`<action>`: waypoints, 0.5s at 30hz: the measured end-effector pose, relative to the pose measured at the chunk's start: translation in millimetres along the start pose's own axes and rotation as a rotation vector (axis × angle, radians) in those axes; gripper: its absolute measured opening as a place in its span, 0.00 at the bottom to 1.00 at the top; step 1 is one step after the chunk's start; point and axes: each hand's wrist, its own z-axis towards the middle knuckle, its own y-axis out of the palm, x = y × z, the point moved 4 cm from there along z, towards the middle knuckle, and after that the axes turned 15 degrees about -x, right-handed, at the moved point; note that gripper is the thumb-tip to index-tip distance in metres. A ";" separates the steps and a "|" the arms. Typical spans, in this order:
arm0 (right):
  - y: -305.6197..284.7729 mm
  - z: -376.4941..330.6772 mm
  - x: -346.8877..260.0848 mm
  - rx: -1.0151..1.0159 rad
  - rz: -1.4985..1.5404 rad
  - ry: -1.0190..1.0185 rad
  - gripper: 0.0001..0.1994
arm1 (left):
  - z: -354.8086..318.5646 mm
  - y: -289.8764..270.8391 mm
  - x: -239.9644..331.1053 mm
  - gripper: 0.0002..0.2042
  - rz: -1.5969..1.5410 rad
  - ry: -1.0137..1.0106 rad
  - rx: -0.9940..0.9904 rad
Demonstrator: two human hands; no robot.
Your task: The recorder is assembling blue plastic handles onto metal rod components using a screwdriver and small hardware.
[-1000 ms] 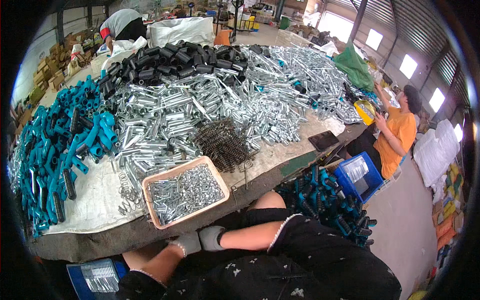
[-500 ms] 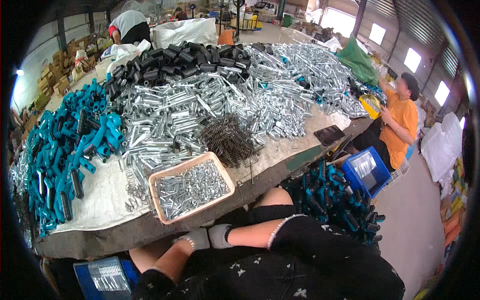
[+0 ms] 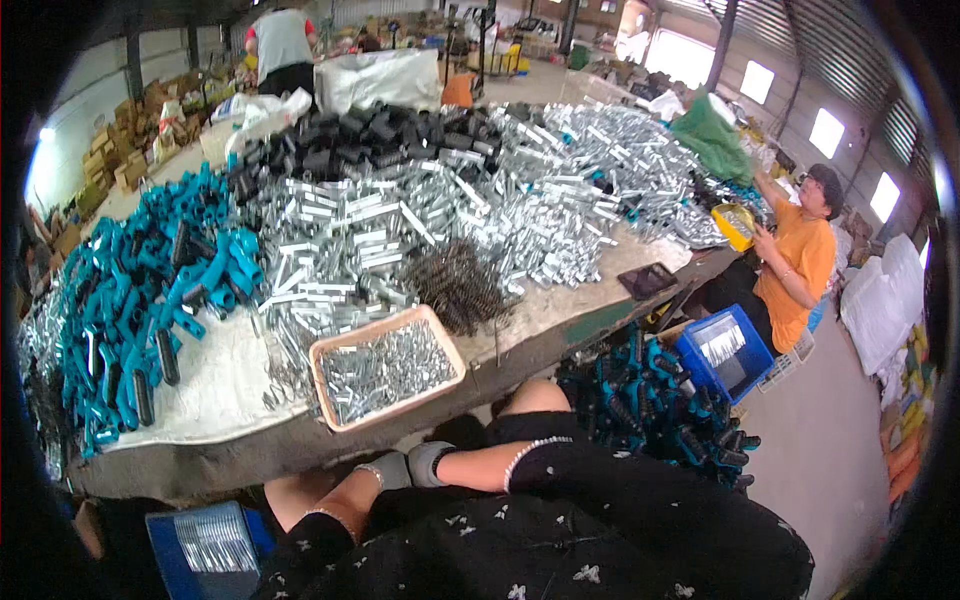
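Note:
My left hand (image 3: pixel 384 470) and my right hand (image 3: pixel 432 462), both in grey gloves, meet just below the near edge of the table (image 3: pixel 560 330), over my lap. The fingers are tucked together and I cannot see whether they hold anything. Nearest to them on the table is a shallow tan tray (image 3: pixel 385 368) filled with small silver metal parts. Beside the tray lies a dark heap of wire springs (image 3: pixel 458 285).
Heaps of silver metal tubes (image 3: pixel 400 225), teal plastic handles (image 3: pixel 140 300) and black parts (image 3: pixel 370 135) cover the table. Blue crates (image 3: pixel 722 350) (image 3: pixel 205 545) and a pile of teal-black handles (image 3: pixel 650 400) sit on the floor. A person in orange (image 3: pixel 795 265) sits right.
My gloved hands stay together under the table edge. The view has drifted slightly, and the person in orange has shifted a little.

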 end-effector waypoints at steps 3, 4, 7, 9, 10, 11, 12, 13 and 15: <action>45.7 83.6 29.2 0.370 0.293 -0.161 0.15 | -35.3 40.2 -34.8 0.16 0.046 0.009 0.058; 73.0 107.5 31.9 0.472 0.402 -0.211 0.17 | -36.2 50.3 -27.8 0.16 0.047 0.021 0.057; 107.7 161.5 55.1 0.686 0.600 -0.336 0.20 | -23.1 41.8 -29.0 0.16 0.047 0.032 0.079; 64.8 150.0 38.8 0.539 0.468 -0.291 0.18 | -19.3 83.9 -17.0 0.16 0.002 0.068 0.066; 65.7 149.8 33.8 0.508 0.387 -0.283 0.18 | -5.4 62.5 -18.9 0.16 0.017 0.074 0.087; 81.2 121.3 39.5 0.429 0.306 -0.298 0.17 | -10.1 77.8 -18.9 0.17 -0.015 0.057 0.096; 69.3 111.0 53.2 0.356 0.228 -0.309 0.16 | -12.6 91.1 -18.1 0.17 -0.040 0.043 0.103; 83.0 96.1 37.4 0.296 0.160 -0.317 0.16 | -20.8 94.6 -12.1 0.17 -0.052 0.033 0.103; 85.7 77.8 15.3 0.227 0.031 -0.271 0.15 | 12.5 38.7 9.0 0.17 -0.019 0.064 0.111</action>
